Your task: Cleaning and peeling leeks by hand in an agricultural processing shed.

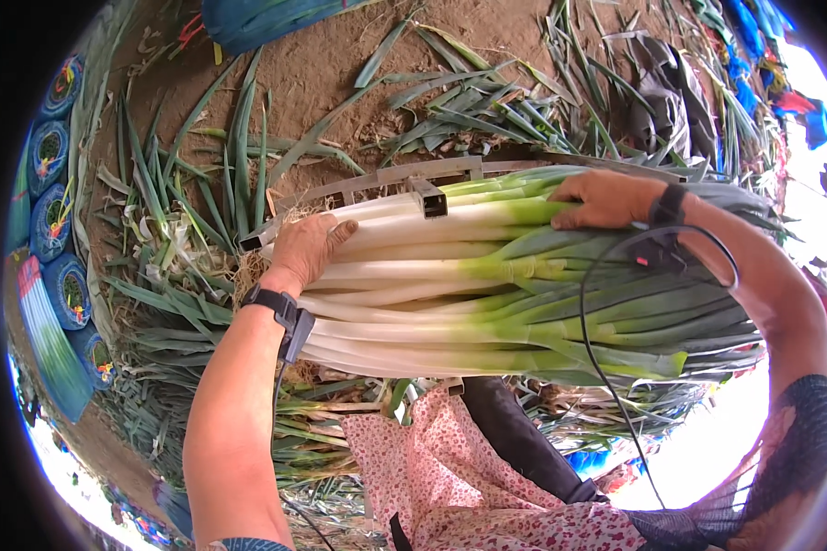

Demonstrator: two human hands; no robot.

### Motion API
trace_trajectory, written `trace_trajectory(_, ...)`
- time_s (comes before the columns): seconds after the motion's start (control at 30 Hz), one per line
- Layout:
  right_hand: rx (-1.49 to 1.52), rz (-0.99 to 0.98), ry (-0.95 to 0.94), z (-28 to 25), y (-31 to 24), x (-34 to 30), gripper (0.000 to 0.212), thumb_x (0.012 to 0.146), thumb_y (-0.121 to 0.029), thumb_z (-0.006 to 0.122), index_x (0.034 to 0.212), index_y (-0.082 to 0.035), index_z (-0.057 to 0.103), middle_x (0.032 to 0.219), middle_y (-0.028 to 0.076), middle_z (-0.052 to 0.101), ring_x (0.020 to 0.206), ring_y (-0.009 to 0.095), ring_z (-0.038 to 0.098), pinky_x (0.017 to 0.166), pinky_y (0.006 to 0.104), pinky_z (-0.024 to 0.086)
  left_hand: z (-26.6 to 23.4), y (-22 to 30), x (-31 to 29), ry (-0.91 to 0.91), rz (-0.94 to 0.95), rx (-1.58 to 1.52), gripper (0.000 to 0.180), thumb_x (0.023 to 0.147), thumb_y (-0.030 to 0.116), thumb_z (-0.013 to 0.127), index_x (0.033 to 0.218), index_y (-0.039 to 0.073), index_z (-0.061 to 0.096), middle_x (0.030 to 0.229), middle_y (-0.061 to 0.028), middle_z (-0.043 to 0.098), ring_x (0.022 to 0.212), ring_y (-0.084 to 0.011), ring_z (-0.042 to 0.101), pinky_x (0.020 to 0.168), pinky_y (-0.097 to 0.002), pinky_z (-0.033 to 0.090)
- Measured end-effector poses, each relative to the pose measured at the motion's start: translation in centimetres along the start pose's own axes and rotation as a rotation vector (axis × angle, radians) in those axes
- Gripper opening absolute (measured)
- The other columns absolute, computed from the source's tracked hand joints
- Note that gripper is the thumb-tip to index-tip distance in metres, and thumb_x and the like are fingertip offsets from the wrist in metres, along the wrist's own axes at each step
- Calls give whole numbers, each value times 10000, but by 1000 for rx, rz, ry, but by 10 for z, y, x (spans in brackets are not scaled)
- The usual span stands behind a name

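Note:
A thick bundle of leeks (413, 275) lies crosswise before me, white root ends to the left and green leaves to the right. A metal frame (423, 193) with square-tube uprights stands around it. My left hand (305, 250) is closed over the white stalks near the roots at the far left of the bundle, thumb toward the stalks; part of its fingers is hidden. Across the upper green part, my right hand (606, 199) grips leeks between thumb and fingers. Both wrists wear black straps, and a dark cable (586, 312) loops over the leaves.
Loose leek leaves (487, 115) litter the brown soil beyond the frame. More leeks (170, 386) are heaped at the left. Blue-wrapped bundles (50, 151) line the far left, and a blue wrapped bundle (266, 20) lies at the top. Pink floral cloth (432, 459) covers my lap.

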State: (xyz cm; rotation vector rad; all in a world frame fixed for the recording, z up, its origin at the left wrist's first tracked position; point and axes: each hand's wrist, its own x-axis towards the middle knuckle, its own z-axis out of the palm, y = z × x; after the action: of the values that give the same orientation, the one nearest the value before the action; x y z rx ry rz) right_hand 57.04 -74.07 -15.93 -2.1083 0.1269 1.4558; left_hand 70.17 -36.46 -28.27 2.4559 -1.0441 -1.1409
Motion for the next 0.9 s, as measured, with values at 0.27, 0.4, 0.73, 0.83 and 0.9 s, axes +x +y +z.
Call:
trace_trajectory(0.27,-60,-27,20,2,1,4,521,850,-457,556,1094,2,594,1065,203,591,1007,342,561,876,377,433,-5,9,5,-69,-107,3,722,862,675,246,913,78,648,899,-204,637,884,-384,595,837,-483,431)
trace_trajectory(0.4,-147,-50,44,-2,4,13,538,868,-489,498,1044,10,602,999,237,597,947,377,569,850,405,436,-4,14,11,-136,-171,32,722,881,656,212,970,97,661,944,-182,646,949,-348,590,931,-498,357)
trace_trajectory(0.73,-349,111,142,11,-12,14,481,904,-417,437,1185,-37,526,1061,203,554,1034,362,521,900,457,392,3,26,15,-44,-326,62,666,909,597,231,932,108,684,906,-152,659,929,-299,606,874,-441,404)
trace_trajectory(0.83,-327,50,155,15,-2,16,470,908,-407,434,1187,-40,525,1057,204,554,1029,365,522,895,453,396,13,9,11,112,-303,-174,604,921,549,270,919,92,665,896,-156,653,924,-318,595,848,-412,428)
trace_trajectory(0.9,-362,22,186,15,-4,16,493,909,-451,410,1162,-50,546,1029,205,579,990,375,546,874,461,407,21,-13,8,244,-285,-368,556,930,512,300,924,81,650,903,-161,647,928,-334,585,838,-399,437)
